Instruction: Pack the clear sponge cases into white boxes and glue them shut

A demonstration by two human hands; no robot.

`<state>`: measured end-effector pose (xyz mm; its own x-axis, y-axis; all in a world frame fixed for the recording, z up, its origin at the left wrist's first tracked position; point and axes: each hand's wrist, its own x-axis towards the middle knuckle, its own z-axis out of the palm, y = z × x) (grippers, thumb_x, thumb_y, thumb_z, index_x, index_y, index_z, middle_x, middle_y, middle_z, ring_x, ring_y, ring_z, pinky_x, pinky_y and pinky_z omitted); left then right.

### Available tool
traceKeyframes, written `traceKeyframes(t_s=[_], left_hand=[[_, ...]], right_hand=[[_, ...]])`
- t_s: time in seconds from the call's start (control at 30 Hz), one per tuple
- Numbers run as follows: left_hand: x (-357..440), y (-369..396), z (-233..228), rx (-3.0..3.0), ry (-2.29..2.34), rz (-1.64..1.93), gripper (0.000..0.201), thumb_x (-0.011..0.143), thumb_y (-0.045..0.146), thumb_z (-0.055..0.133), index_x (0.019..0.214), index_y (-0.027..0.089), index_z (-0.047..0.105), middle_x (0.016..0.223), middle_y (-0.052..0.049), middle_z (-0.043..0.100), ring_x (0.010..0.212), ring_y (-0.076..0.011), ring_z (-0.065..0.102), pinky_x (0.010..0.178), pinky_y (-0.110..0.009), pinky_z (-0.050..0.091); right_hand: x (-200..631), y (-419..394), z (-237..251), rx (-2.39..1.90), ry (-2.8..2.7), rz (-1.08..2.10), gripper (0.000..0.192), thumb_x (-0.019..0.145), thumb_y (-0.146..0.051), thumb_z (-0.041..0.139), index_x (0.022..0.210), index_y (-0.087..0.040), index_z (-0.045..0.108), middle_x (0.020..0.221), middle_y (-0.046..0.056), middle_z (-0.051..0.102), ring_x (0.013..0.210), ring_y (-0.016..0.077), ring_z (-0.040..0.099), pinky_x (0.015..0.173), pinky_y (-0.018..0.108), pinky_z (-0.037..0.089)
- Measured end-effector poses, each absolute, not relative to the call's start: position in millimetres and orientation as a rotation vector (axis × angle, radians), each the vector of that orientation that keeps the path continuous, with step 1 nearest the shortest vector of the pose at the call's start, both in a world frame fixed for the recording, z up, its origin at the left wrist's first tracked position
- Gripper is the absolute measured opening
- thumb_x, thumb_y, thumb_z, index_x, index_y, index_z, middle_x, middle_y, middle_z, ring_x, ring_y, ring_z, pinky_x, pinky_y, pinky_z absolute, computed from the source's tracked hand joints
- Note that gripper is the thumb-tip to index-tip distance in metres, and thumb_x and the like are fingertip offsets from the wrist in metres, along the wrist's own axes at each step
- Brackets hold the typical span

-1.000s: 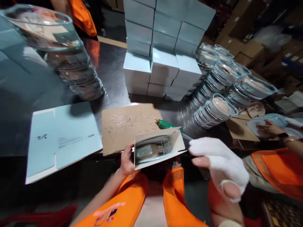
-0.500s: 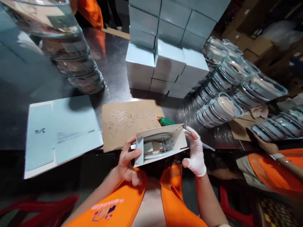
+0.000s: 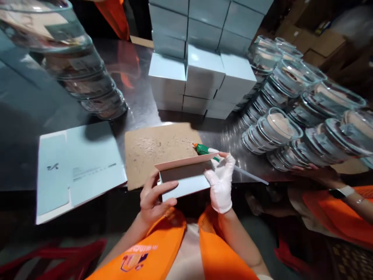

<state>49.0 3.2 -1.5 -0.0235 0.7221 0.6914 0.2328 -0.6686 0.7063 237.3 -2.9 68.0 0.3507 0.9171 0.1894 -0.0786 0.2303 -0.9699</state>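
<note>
A small pale blue cardboard box (image 3: pixel 189 187) is held between my hands in front of my body. Its long top flap stands raised along the far side, and the inside is dark, so its contents are hidden. My left hand (image 3: pixel 153 198), bare, is closed around the left end, fingers on the near face. My right hand (image 3: pixel 223 186), in a white glove with bare fingertips, grips the right end, its fingers at the flap's corner. Just beyond the box lies a green glue gun (image 3: pixel 202 149) with an orange nozzle; a translucent glue stick (image 3: pixel 250 175) extends right behind my right hand.
Beneath the glue gun is a brown cardboard sheet (image 3: pixel 151 144) with whitish specks. Flat box blanks (image 3: pixel 87 155) lie left. Closed boxes (image 3: pixel 204 74) are stacked behind. Glass bowls rise in stacks left (image 3: pixel 99 93) and right (image 3: pixel 262 134). A co-worker's hand (image 3: pixel 320 175) touches a right-hand stack.
The box has tipped and its side closed over, hiding the packed contents seen before. My right hand moved left onto its right end. The co-worker's bowl stack moved left, beside the others.
</note>
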Motion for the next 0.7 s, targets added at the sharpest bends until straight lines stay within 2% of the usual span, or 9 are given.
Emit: traceKeyframes(t_s=[0.1,0.17,0.23,0.33,0.43,0.5,0.6,0.7], left_hand=[[34,14,-1,2.127,0.89,1.721,0.047,0.09,0.069,0.07,0.106,0.026,0.082,0.109,-0.005,0.066,0.098,-0.0198,0.065,0.087,-0.029,0.052],[33,20,-3,2.146,0.844,1.728,0.055,0.085,0.073,0.073,0.11,0.026,0.082,0.103,-0.006,0.066,0.097,-0.0221,0.063,0.088,-0.032,0.052],[38,23,-5,2.15,0.816,1.724,0.05,0.081,0.066,0.082,0.112,0.026,0.08,0.093,-0.005,0.068,0.096,-0.0239,0.062,0.089,-0.035,0.052],[50,23,-6,2.138,0.842,1.683,0.036,0.082,0.052,0.085,0.105,0.026,0.077,0.085,-0.004,0.068,0.096,-0.0256,0.065,0.086,-0.038,0.055],[56,16,-2,2.079,0.886,1.762,0.032,0.082,0.054,0.082,0.094,0.025,0.075,0.083,-0.004,0.065,0.091,-0.0246,0.066,0.079,-0.037,0.056],[51,8,2,1.972,0.944,1.85,0.03,0.082,0.052,0.083,0.092,0.025,0.075,0.085,-0.002,0.065,0.09,-0.0236,0.065,0.081,-0.037,0.055],[32,-6,3,1.69,1.194,1.872,0.029,0.081,0.049,0.084,0.094,0.024,0.075,0.094,-0.003,0.068,0.106,-0.0261,0.064,0.099,-0.042,0.052],[15,-16,-3,1.425,1.423,1.765,0.031,0.079,0.05,0.085,0.094,0.023,0.076,0.098,-0.003,0.07,0.115,-0.0269,0.063,0.111,-0.042,0.046]], right_hand=[[250,-5,60,-1.169,-1.016,0.894,0.042,0.092,-0.04,0.069,0.13,-0.028,0.055,0.134,0.007,0.069,0.116,0.0226,0.07,0.101,0.037,0.058],[267,-12,48,-1.264,-1.043,0.869,0.043,0.101,-0.055,0.054,0.131,-0.024,0.062,0.133,0.01,0.072,0.12,0.0243,0.071,0.103,0.039,0.057],[289,-21,34,-1.454,-1.059,0.724,0.058,0.104,-0.066,0.038,0.126,-0.021,0.067,0.127,0.013,0.074,0.118,0.0262,0.072,0.101,0.041,0.057],[318,-29,21,-1.855,-1.068,0.446,0.062,0.097,-0.075,0.044,0.11,-0.02,0.072,0.114,0.015,0.077,0.116,0.0313,0.07,0.105,0.047,0.053],[323,-20,21,-2.276,-1.123,0.525,0.053,0.093,-0.068,0.057,0.111,-0.021,0.072,0.12,0.016,0.075,0.117,0.0339,0.07,0.105,0.046,0.05],[318,-9,23,-2.395,-1.131,0.658,0.049,0.083,-0.059,0.074,0.112,-0.019,0.073,0.123,0.018,0.074,0.114,0.0347,0.072,0.102,0.043,0.052],[315,4,21,-2.331,-1.078,0.747,0.043,0.066,-0.039,0.088,0.099,-0.017,0.072,0.104,0.015,0.077,0.106,0.0344,0.074,0.096,0.04,0.054],[321,6,17,-2.171,-0.986,0.866,0.029,0.064,-0.033,0.081,0.086,-0.018,0.069,0.078,0.007,0.075,0.085,0.0289,0.075,0.081,0.036,0.057]])
